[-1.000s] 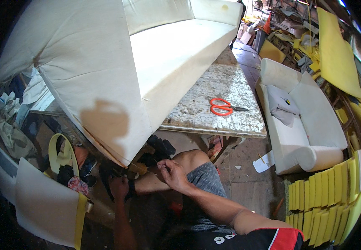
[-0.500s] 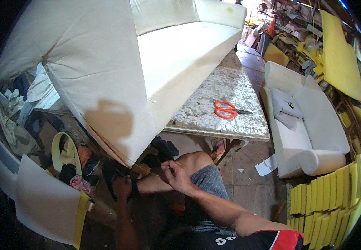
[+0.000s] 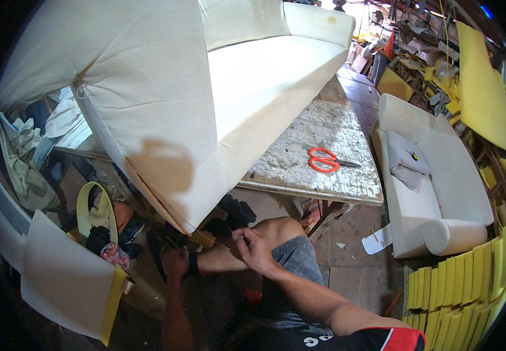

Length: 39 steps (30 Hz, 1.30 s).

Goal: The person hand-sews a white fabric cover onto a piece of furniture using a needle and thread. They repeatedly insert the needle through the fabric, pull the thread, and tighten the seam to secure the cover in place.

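Note:
A white upholstered sofa (image 3: 159, 105) rests on a worn wooden table, its near lower corner hanging over the front edge. From that corner a thin pale thread (image 3: 205, 238) runs toward my right hand (image 3: 255, 250), whose thumb and fingers are pinched together on it above my knee. I cannot make out whether a needle is there too. Lower and to the left, in shadow below the sofa corner, is my left hand (image 3: 174, 263), closed with its fingers curled; whatever it holds is hidden. Brown edging shows along the open seam (image 3: 153, 199) of the sofa's underside.
Red-handled scissors (image 3: 324, 161) lie on the table (image 3: 299, 134). A smaller white sofa (image 3: 434, 175) with a folded grey cloth (image 3: 406, 155) stands at right. Stacked yellow foam strips (image 3: 457, 281) are at lower right. A white panel (image 3: 63, 281) leans at lower left, near a yellow band (image 3: 82, 207).
The whole view has shifted slightly, so the sofa and table sit a little lower and farther right. Both hands stay closed in nearly the same place.

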{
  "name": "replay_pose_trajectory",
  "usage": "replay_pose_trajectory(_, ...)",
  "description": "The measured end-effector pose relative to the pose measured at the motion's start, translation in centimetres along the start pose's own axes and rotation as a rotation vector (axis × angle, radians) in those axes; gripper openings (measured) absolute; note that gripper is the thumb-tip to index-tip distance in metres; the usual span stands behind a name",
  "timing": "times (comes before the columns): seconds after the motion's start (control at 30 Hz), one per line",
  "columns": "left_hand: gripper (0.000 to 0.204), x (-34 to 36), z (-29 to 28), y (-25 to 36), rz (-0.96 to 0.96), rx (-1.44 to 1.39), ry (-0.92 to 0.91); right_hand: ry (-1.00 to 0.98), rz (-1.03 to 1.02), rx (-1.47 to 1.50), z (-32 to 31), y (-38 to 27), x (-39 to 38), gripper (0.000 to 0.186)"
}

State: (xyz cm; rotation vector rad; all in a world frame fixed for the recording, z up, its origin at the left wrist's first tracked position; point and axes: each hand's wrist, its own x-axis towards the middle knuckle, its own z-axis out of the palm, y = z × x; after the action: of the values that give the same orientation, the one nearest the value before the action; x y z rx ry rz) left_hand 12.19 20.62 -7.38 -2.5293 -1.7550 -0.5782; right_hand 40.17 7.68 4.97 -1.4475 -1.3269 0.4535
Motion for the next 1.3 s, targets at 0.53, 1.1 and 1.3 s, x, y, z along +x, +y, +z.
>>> replay_pose_trajectory(0.53,0.044,0.0,-0.9,1.0,-0.009,-0.047,-0.022,-0.021,0.036,-0.053,-0.3,-0.2,0.0,0.016)
replay_pose_trajectory(1.1,0.042,-0.1,-0.1,0.3,-0.003,-0.023,0.013,-0.001,0.008,-0.026,0.0,-0.2,0.0,0.016)
replay_pose_trajectory(1.3,0.043,-0.1,-0.5,0.6,-0.006,-0.007,0.011,-0.01,0.028,-0.043,-0.3,-0.9,0.1,0.016)
